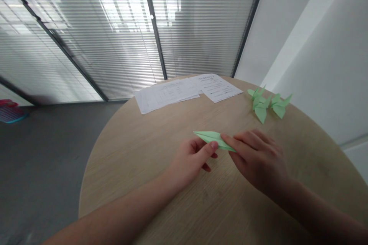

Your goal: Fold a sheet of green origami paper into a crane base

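Note:
A narrow, pointed piece of folded green paper (211,137) lies low over the round wooden table (143,160). My left hand (191,159) pinches its near edge between thumb and fingers. My right hand (257,157) comes in from the right with its fingers pressed together on the paper's right end. The paper's left tip sticks out free past both hands.
Two finished green paper cranes (260,104) (279,104) stand at the table's right side. White printed sheets (166,93) (220,87) lie along the far edge. Behind are glass walls with blinds; grey floor lies left, with a pink and blue basket (10,110).

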Action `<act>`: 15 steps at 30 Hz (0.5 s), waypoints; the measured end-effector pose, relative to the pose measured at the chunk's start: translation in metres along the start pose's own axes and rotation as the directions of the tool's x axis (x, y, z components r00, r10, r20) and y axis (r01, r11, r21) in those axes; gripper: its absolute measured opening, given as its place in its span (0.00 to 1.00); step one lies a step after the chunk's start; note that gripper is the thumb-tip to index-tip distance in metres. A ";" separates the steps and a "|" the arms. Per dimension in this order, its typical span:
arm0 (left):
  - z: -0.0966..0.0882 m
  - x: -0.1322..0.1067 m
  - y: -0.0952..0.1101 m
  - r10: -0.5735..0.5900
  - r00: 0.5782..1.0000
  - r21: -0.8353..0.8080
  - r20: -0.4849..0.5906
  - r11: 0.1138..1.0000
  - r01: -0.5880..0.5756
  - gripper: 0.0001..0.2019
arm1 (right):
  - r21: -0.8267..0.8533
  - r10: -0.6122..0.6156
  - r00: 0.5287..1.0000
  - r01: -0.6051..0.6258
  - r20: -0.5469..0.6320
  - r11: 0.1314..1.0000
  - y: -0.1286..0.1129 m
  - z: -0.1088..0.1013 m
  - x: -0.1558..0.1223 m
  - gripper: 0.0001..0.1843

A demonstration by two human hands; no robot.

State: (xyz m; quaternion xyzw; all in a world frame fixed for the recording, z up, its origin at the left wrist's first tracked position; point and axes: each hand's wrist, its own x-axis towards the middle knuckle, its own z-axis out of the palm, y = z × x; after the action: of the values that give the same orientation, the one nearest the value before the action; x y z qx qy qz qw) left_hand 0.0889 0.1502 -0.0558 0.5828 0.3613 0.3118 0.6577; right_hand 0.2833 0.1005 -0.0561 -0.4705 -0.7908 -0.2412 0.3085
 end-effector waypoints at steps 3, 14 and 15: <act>-0.003 0.002 0.000 -0.039 0.998 -0.020 -0.049 0.999 0.038 0.20 | -0.012 0.003 0.998 -0.002 0.056 1.000 -0.006 0.005 0.000 0.12; -0.022 0.012 0.003 -0.012 0.998 0.075 -0.068 0.997 0.017 0.15 | 0.454 0.404 0.880 -0.475 0.251 0.753 -0.001 0.008 -0.009 0.23; -0.023 0.012 0.003 -0.005 0.998 0.086 -0.059 0.996 0.010 0.15 | 0.545 0.447 0.814 -0.581 0.371 0.605 0.000 0.011 -0.009 0.24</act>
State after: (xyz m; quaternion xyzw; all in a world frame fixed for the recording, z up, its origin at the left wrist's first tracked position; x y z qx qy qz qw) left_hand 0.0760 0.1730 -0.0552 0.6000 0.3956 0.3104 0.6223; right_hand 0.2834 0.1022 -0.0701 -0.5667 -0.6804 0.1880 0.4249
